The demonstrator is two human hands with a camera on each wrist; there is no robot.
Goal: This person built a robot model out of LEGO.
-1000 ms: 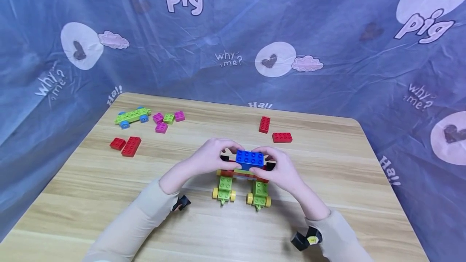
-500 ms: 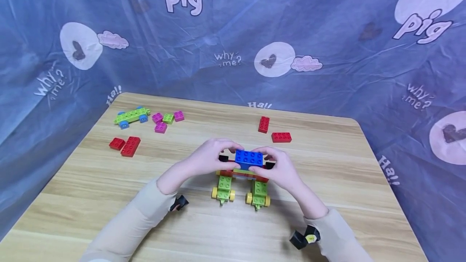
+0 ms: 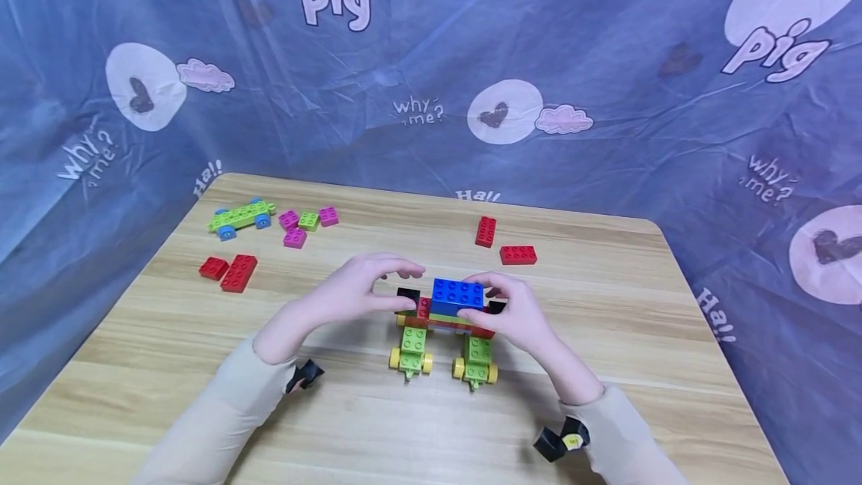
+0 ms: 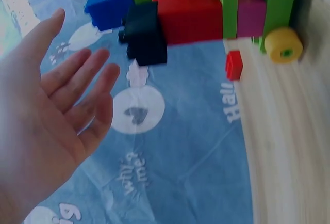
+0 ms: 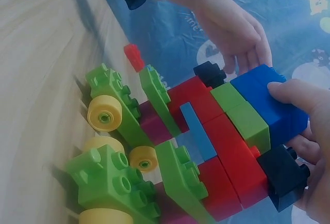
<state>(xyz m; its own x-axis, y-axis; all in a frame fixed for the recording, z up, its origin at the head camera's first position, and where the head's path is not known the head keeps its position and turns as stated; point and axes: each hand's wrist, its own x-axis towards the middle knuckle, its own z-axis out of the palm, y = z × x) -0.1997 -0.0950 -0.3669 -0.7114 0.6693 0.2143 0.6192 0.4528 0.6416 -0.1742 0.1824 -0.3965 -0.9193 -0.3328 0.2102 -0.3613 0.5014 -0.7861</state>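
A build of toy bricks stands on two green wheeled bases (image 3: 477,359) with yellow wheels (image 5: 104,113). Magenta and green pieces carry red bricks (image 5: 227,157), with a black brick (image 4: 147,35) at either side. Green pieces (image 5: 242,116) lie under the blue brick (image 3: 458,295) on top. My right hand (image 3: 513,314) pinches the blue brick's right end, its thumb on the near face. My left hand (image 3: 346,292) is off the brick to the left, fingers and thumb spread beside the black brick with nothing between them.
At the back left are a green car base (image 3: 241,216) with blue wheels and several small magenta and green bricks (image 3: 294,238). Two red bricks (image 3: 239,273) lie nearer on the left. Beyond the build are two more red bricks (image 3: 518,255). A printed blue cloth (image 3: 417,36) hangs behind the table.
My left hand has let go of the blue brick and drawn away to the left. The right hand keeps its hold, and the build stays in place.
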